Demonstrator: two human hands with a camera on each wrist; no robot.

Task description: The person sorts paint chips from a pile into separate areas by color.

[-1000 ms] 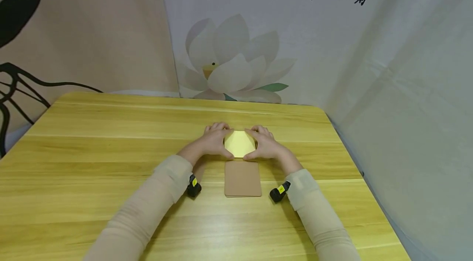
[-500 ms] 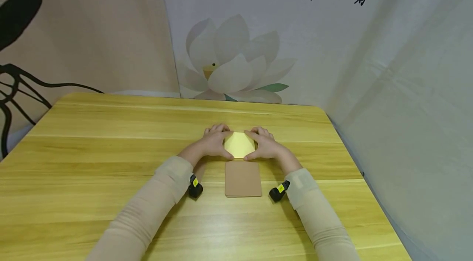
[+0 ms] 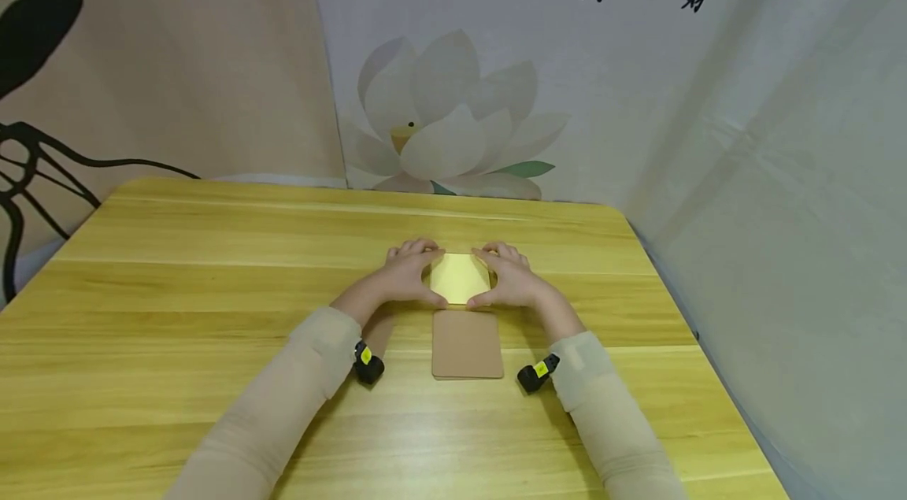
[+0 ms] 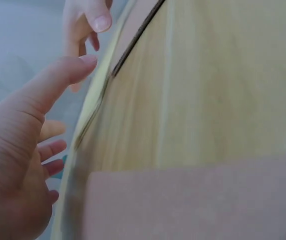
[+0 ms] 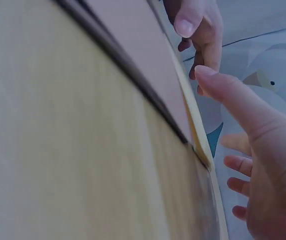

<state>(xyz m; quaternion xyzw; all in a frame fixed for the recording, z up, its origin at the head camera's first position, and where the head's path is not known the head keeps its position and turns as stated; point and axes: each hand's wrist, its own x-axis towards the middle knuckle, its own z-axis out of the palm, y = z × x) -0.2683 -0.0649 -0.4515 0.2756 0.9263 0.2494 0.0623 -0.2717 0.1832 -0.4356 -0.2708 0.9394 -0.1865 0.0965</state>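
A yellow square sheet (image 3: 460, 279) lies on the table between my two hands. My left hand (image 3: 406, 278) spans its left side, with thumb tip at the near corner and index finger at the far corner. My right hand (image 3: 515, 279) mirrors this on the right side. Both thumbs look extended in the wrist views, the left thumb (image 4: 57, 82) and the right thumb (image 5: 233, 95) beside the sheet's thin edge. Just nearer to me lies a brown square with rounded corners (image 3: 467, 345), a second edge showing beneath it. Another brown piece (image 3: 379, 331) is partly hidden under my left wrist.
The wood-grained table (image 3: 212, 311) has its far edge close to a hanging cloth (image 3: 638, 90) printed with a lotus. A black ornate metal frame (image 3: 31, 153) stands beyond the table's left side. Black wrist cameras (image 3: 537, 374) hang by both sleeves.
My left hand and wrist have shifted slightly left, widening the gap beside the yellow sheet. The right hand, sheet and brown square stay nearly the same.
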